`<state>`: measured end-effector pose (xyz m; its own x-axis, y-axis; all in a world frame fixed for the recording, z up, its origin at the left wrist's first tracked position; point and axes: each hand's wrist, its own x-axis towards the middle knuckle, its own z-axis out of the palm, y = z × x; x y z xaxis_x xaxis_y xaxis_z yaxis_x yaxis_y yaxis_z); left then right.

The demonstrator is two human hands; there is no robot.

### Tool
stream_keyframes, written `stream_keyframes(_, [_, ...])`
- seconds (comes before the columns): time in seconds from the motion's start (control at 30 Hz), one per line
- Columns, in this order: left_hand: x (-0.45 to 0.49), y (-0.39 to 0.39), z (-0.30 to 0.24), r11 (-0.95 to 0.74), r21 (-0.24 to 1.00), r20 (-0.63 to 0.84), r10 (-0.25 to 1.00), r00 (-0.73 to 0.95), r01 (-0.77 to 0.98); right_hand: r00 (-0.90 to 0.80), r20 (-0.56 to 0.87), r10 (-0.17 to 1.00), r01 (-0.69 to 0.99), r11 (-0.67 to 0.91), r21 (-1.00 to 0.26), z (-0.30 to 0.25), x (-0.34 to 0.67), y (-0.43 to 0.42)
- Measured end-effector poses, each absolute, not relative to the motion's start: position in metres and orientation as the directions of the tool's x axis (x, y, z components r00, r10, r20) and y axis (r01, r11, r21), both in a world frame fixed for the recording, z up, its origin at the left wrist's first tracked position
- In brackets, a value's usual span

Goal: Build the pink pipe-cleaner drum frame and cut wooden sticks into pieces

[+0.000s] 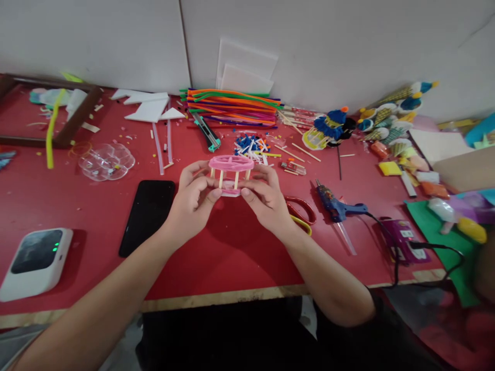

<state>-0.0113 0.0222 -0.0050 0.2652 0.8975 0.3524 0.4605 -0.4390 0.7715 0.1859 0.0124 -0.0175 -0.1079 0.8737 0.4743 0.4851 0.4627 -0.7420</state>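
Between my two hands, above the red table, is a small pink carousel-like model (231,164). Its round pink top rests on several pale stick posts, which rise from a pink-edged base with a white underside. My left hand (197,193) grips the model's left side, thumb at the base and fingers by the posts. On the right side, my right hand (263,193) pinches it the same way. Some fingertips are hidden behind the model. Red-handled scissors (301,208) lie partly covered beside my right wrist, and a black phone (148,216) lies left of my left hand.
Behind the hands are a utility knife (204,131), cut blue and white bits (251,145) and bundled pipe cleaners (232,107). A blue glue gun (338,203) with a cord lies to the right. A white device (36,263) sits at the left, near the table's front edge (232,298).
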Motion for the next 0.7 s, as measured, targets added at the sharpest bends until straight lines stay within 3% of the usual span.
stream_keyframes(0.2, [-0.011,0.023,-0.007,-0.376,0.835,0.291,0.921,0.257,0.402,-0.086,0.445,0.891,0.400,0.440,-0.804,-0.020,0.186,0.014])
stream_keyframes(0.37, [-0.008,0.019,-0.006,-0.398,0.829,0.309,0.911,0.272,0.393,-0.101,0.556,0.825,0.425,0.541,-0.726,-0.018,0.181,0.008])
stream_keyframes(0.5, [-0.005,0.019,-0.005,-0.427,0.856,0.355,0.895,0.271,0.290,-0.050,0.638,0.768,0.435,0.592,-0.678,-0.014,0.180,0.004])
stream_keyframes(0.6, [-0.004,0.020,-0.003,-0.398,0.899,0.348,0.902,0.255,0.184,0.068,0.620,0.782,0.306,0.575,-0.759,-0.011,0.181,0.002])
stream_keyframes(0.7, [-0.002,0.019,-0.001,-0.308,0.951,0.293,0.920,0.259,0.020,0.079,0.514,0.854,0.091,0.507,-0.857,-0.010,0.181,0.002])
